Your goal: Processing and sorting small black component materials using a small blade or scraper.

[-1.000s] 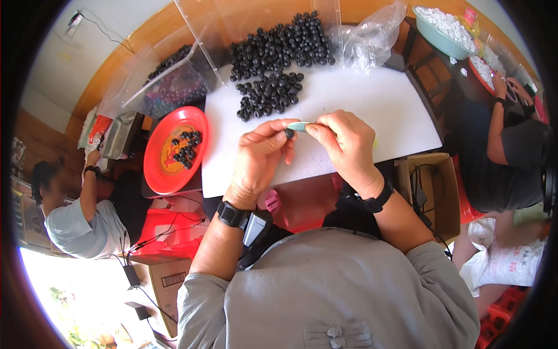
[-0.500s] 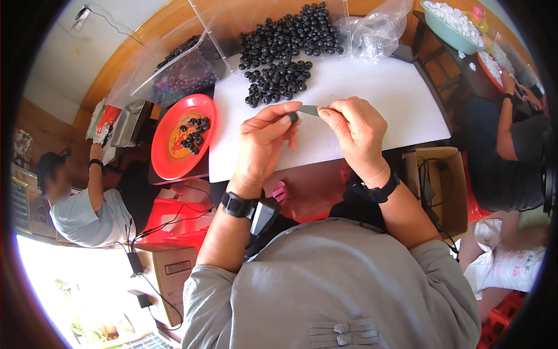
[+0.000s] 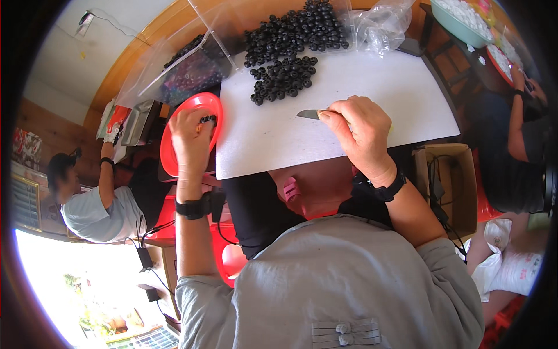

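My left hand (image 3: 190,136) is over the red oval plate (image 3: 167,156) at the table's left edge. Its fingers reach down into the plate, and the back of the hand hides their tips and most of the plate's inside. A few black bead-like balls (image 3: 207,119) show beside the fingers. Above the white tabletop (image 3: 273,139), my right hand (image 3: 360,128) is closed round a small knife; its grey blade (image 3: 308,114) points left. A loose group of round black balls with holes (image 3: 283,80) lies farther back, below a larger heap (image 3: 293,32).
A clear plastic bin (image 3: 192,70) stands back left, and a crumpled clear bag (image 3: 383,26) back right. Two people work at side tables, one at left (image 3: 99,209), one at right (image 3: 505,145). A cardboard box (image 3: 462,186) with cables stands right of my legs.
My left hand has moved from beside the blade, where it held a black ball, left and down to the red plate. The right hand keeps the knife in nearly the same place.
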